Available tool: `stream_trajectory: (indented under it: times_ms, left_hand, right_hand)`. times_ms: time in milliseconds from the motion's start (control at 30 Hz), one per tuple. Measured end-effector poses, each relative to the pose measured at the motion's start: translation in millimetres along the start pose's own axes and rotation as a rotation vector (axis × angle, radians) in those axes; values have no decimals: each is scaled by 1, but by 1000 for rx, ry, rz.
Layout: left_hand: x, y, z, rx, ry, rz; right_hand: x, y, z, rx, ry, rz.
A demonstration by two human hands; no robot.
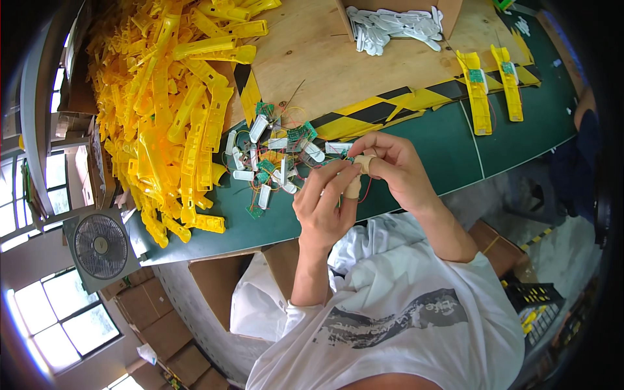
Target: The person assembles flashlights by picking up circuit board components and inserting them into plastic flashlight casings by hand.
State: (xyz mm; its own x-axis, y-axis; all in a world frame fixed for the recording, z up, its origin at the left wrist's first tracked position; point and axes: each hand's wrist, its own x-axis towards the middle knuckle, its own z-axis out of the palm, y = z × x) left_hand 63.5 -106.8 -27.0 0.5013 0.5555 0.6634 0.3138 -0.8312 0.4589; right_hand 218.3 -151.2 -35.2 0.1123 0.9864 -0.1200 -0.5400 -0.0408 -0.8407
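Close together over the table's front edge, my left hand point(325, 201) and my right hand point(396, 166) are both closed in a pinch. Between their fingertips is a small green circuit board point(349, 158), mostly hidden, with a thin red wire point(368, 190) hanging below. Beige coverings wrap some fingertips. A white plastic-cased piece point(337, 148) lies just beyond the fingers; whether it joins the held board I cannot tell. Left of my hands, a loose pile of green boards point(298, 134), white cased pieces point(259, 128) and tangled red wires spreads on the green tabletop point(416, 159).
A large heap of yellow plastic housings point(188, 123) covers the table's left. Two yellow housings point(478, 97) fitted with boards lie at the right. An open cardboard box point(448, 19) of white plastic parts point(396, 29) stands at the back. Black-and-yellow tape point(364, 120) edges a plywood sheet point(305, 58).
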Motion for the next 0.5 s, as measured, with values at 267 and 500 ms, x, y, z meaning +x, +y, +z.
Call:
stream_trajectory:
  times_ms: [267,500]
  left_hand:
    - [-1,11,-6,-841,-38,-1003]
    - [0,14,-3,-889,-3,-1027]
  right_hand:
    - [3,2,-8,-11,-60,90]
    - [3,6,-8,-3,-38,112]
